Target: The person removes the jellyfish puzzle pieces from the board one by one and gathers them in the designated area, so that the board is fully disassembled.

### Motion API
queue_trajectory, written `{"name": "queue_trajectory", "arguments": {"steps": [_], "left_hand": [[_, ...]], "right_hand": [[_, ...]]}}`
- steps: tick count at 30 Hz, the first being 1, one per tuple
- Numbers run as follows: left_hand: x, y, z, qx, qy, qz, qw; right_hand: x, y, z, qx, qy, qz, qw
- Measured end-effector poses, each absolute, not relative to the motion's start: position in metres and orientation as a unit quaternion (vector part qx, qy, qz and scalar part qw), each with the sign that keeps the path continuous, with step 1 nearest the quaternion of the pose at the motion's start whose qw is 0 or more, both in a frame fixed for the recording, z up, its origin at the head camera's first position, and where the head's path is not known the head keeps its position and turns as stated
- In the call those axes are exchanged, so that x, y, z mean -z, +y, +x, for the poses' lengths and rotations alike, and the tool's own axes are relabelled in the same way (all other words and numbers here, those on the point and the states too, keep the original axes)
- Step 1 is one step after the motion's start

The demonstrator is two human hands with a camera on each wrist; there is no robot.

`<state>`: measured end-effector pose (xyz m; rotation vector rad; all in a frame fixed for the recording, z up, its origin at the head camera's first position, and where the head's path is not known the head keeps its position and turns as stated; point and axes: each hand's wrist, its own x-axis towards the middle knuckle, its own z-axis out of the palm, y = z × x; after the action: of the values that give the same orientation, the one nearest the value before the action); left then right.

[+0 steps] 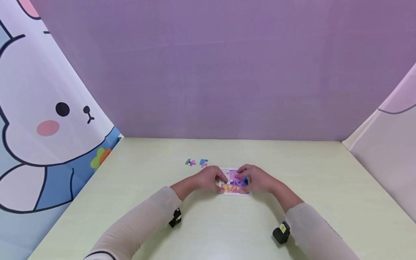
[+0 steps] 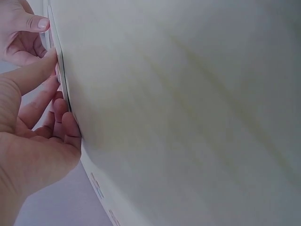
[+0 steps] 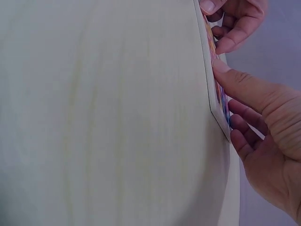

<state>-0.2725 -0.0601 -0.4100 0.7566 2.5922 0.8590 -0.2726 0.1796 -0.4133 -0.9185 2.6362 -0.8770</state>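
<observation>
A small jigsaw puzzle (image 1: 231, 188) in a white-edged tray lies flat on the table, its picture pink, purple and yellow. Pale bare patches show at its upper left. My left hand (image 1: 207, 178) holds the left side, thumb near the front corner and fingers bent at the border. On the other side my right hand (image 1: 258, 179) grips the tray; its thumb (image 3: 235, 82) rests on the picture near the front edge, and its other fingers curl by the right edge. Parts of the picture are hidden under both hands.
Two loose jigsaw pieces, one green and pink (image 1: 190, 162) and one blue and pink (image 1: 203, 162), lie behind my left hand. Black wrist cameras (image 1: 281, 233) hang beneath both sleeves. A purple backdrop (image 1: 227, 72) rises at the table's (image 1: 156, 151) far edge.
</observation>
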Motion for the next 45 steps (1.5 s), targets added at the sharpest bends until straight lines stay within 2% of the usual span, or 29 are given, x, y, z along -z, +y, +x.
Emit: {"name": "queue_trajectory", "arguments": {"steps": [8,21,45], "left_hand": [[0.4056,-0.0599,-0.2710,-0.306,0.903,0.267,0.141],[0.4061,-0.0594,-0.2729,-0.352,0.883,0.262,0.164],[0.4082,-0.0611,-0.2764,-0.336,0.885,0.277,0.166]], "right_hand": [[0.4134,0.1794,-0.2731,0.303,0.895,-0.309,0.111],[0.4146,0.1808,-0.2717,0.310,0.894,-0.302,0.117],[0.4160,0.1778,-0.2691,0.321,0.892,-0.305,0.093]]}}
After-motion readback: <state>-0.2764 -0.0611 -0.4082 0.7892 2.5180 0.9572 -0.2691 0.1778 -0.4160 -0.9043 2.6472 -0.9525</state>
